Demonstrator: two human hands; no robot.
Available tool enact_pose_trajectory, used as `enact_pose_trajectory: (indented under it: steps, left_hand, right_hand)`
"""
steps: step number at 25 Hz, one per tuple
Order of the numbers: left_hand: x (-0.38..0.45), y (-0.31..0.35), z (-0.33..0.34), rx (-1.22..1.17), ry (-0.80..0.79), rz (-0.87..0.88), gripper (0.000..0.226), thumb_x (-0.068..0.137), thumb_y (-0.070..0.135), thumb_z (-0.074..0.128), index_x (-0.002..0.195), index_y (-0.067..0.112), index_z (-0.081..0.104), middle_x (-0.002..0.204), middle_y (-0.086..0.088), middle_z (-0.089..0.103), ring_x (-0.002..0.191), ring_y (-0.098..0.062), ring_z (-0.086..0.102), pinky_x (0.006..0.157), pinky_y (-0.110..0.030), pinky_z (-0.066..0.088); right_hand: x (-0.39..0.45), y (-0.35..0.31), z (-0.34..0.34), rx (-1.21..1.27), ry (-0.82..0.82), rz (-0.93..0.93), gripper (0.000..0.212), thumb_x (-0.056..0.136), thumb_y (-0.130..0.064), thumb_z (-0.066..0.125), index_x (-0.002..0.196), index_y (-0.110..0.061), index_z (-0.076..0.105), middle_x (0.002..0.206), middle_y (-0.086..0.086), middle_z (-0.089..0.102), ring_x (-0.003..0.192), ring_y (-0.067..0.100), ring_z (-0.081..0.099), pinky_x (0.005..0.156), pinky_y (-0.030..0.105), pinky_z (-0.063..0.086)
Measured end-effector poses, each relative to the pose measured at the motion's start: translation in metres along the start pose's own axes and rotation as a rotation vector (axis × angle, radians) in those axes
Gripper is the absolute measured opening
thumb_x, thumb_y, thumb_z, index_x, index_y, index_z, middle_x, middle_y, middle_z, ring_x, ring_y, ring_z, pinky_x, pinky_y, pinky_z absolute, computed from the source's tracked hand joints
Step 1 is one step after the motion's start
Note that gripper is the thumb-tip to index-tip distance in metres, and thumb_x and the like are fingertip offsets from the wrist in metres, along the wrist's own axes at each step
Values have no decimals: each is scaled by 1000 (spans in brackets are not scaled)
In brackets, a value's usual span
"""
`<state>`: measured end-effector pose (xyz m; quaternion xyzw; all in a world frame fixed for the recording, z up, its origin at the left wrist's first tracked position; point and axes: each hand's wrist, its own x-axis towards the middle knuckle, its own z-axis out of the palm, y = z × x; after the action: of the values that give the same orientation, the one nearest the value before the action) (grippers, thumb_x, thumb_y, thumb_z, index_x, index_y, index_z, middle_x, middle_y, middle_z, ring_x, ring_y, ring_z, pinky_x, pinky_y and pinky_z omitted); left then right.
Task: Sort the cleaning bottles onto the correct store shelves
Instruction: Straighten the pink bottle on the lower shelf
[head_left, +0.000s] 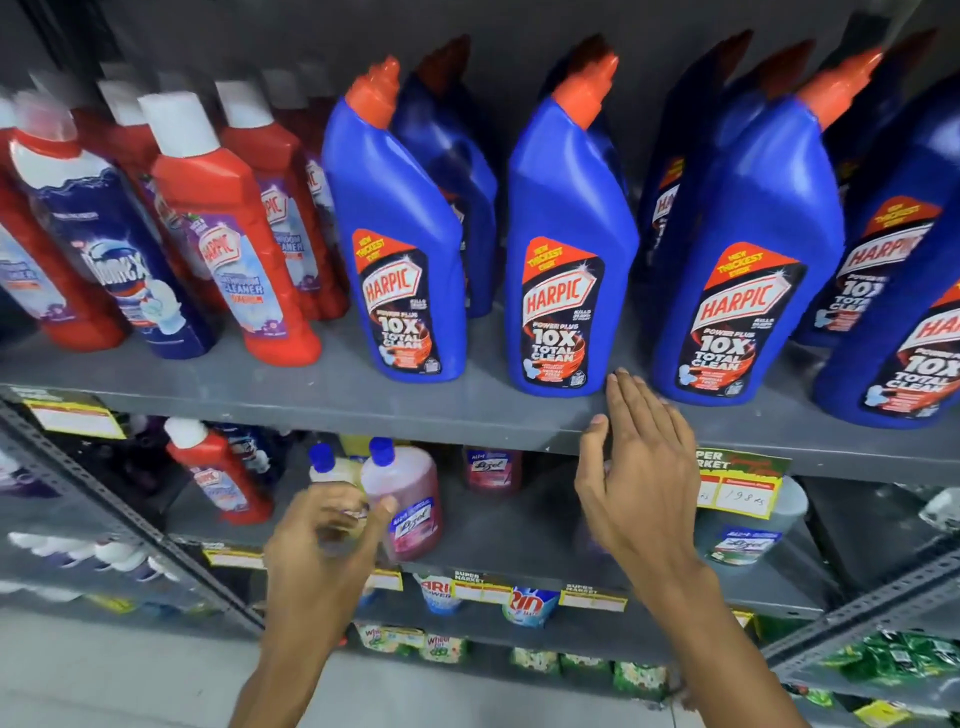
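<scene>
Down below the grey shelf (322, 410), the left hand (324, 540) grips a small yellow bottle (332, 475) beside a pink bottle (408, 499) of pink liquid. Right hand (636, 467) is open, empty, at that shelf's edge, just under the blue bottles (569, 234).

Single head camera is looking forward and slightly down, sitting close to the grey shelf (467, 410), facing its front edge.

Left hand (324, 540) blurred, hiding most of yellow bottle (332, 470); rightmost Harpic bottle (904, 358) cut off.

Harpic bottles (566, 249) on grey shelf (322, 400)
</scene>
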<state>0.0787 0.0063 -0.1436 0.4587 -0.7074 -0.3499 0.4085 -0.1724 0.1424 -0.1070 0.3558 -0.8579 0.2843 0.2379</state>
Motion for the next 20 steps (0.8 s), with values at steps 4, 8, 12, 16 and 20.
enact_pose_trajectory:
  steps: [4, 8, 12, 16, 20]
  left_hand:
    - [11, -55, 34, 125, -193, -157, 82, 66, 25, 104, 136, 12, 61, 127, -5, 58, 112, -22, 60, 98, -37, 53]
    - [26, -70, 66, 88, -204, -114, 106, 64, 18, 105, 152, 8, 47, 146, -14, 53, 130, -23, 51, 111, -34, 45]
    - [37, -77, 84, 105, -141, -131, 96, 73, 12, 99, 153, 3, 45, 148, -20, 52, 137, -44, 52, 114, -57, 46]
    - [50, -83, 86, 129, -174, -128, 76, 76, 11, 96, 137, 6, 51, 134, -15, 65, 120, -42, 63, 95, -49, 52]
    - [69, -93, 79, -5, -318, -162, 78, 61, 17, 101, 125, 4, 59, 116, -15, 74, 104, -34, 70, 92, -50, 62]
  right_hand:
    - [0, -2, 0, 4, 13, 2, 51, 104, -23, 43, 146, 1, 60, 154, 15, 62, 147, 30, 56, 127, 45, 37]
    - [0, -2, 1, 0, 16, 6, 51, 104, -22, 43, 146, 1, 60, 154, 15, 61, 148, 29, 54, 127, 43, 35]
    - [0, -3, 2, 0, 21, 11, 51, 105, -24, 43, 146, 0, 61, 155, 15, 61, 148, 29, 54, 127, 44, 36]
    - [1, -2, 4, 0, 22, 7, 52, 105, -25, 42, 147, 0, 61, 155, 14, 61, 148, 28, 54, 127, 43, 36]
    - [1, -1, 4, 3, 33, 10, 53, 104, -26, 41, 147, -1, 61, 154, 13, 62, 148, 27, 55, 127, 43, 35]
